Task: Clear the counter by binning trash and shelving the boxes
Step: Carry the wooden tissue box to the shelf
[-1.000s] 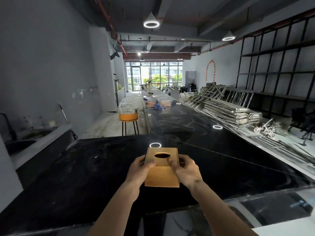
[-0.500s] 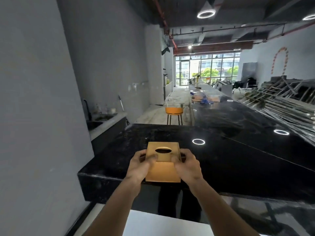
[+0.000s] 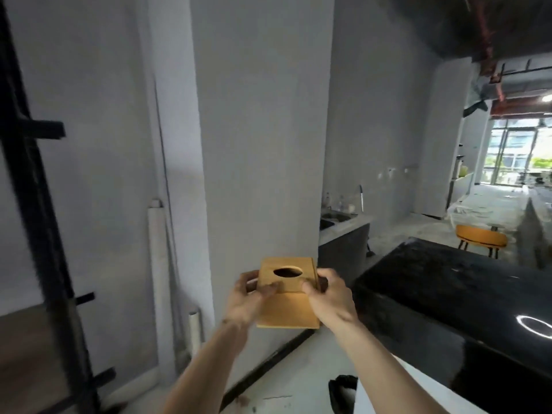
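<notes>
A: What takes up most of the view?

B: A grey wall (image 3: pixel 263 130) straight beyond the fingers, with a black metal rack (image 3: pixel 35 204) far off to the left of them. Right of the fingers and lower lies the black surface (image 3: pixel 448 294), glossy, with a ring of light reflected in it.

A: Anything past that surface?

B: An orange stool (image 3: pixel 481 239) beyond its far edge, up and right of the fingers, and a sink counter (image 3: pixel 343 225) against the wall just above the right fingers.

A: And the box?

B: The wooden tissue box (image 3: pixel 286 294) is held in the air between both hands, in front of the wall and left of the surface, touching neither. Its top, with an oval hole, faces the camera.

A: How do the hands grip it?

B: The left hand (image 3: pixel 248 300) clasps the left side, thumb pressed on the top face below the hole, fingers wrapped behind the edge. The right hand (image 3: pixel 328 297) does likewise on the right side, thumb on top, fingers curled round the far edge. Both sets of fingers are clamped on the box, not spread.

A: Anything below?

B: A small dark object (image 3: pixel 343 389) on the floor beneath the right forearm; too blurred to tell what.
</notes>
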Available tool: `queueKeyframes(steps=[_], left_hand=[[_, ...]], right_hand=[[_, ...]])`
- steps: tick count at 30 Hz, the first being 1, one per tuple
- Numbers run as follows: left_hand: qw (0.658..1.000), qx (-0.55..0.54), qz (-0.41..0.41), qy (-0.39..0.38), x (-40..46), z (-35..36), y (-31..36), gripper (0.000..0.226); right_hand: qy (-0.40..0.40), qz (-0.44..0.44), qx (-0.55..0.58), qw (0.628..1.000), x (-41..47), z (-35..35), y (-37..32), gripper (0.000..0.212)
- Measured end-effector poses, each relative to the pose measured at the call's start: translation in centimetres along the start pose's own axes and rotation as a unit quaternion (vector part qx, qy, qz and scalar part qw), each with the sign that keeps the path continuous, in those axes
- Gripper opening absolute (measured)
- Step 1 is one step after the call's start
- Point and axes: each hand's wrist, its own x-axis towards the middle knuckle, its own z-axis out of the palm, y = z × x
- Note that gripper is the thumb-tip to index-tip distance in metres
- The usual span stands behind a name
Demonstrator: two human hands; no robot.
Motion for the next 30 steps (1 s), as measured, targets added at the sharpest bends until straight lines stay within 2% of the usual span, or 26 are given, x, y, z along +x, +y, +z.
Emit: queueKeyframes(steps=[8,11,15,22,30], left_hand=[[0.990,-0.008,-0.025,0.140,-3.7,-27.7,-3.3,0.042],[0.978,-0.012,-0.039,0.204,-6.2,-36.6,-4.5,0.046],[0.960,-0.003,-0.050,0.276,-8.7,-46.5,-5.6,0.044],[0.930,0.009,-0.065,0.361,-8.7,-58.2,-8.6,0.048],[0.914,0.047,-0.102,0.389,0.6,-67.7,-10.8,0.054]], right_hand=[[-0.145,-0.027,0.022,0.989,-8.5,23.2,-11.6,0.036],[-0.195,-0.046,0.031,0.979,-11.9,31.1,-15.5,0.044],[-0.262,-0.082,0.040,0.961,-15.9,40.5,-19.7,0.043],[-0.357,-0.121,0.033,0.926,-17.9,53.8,-23.7,0.044],[-0.404,-0.124,0.031,0.906,-11.7,66.9,-26.8,0.044]])
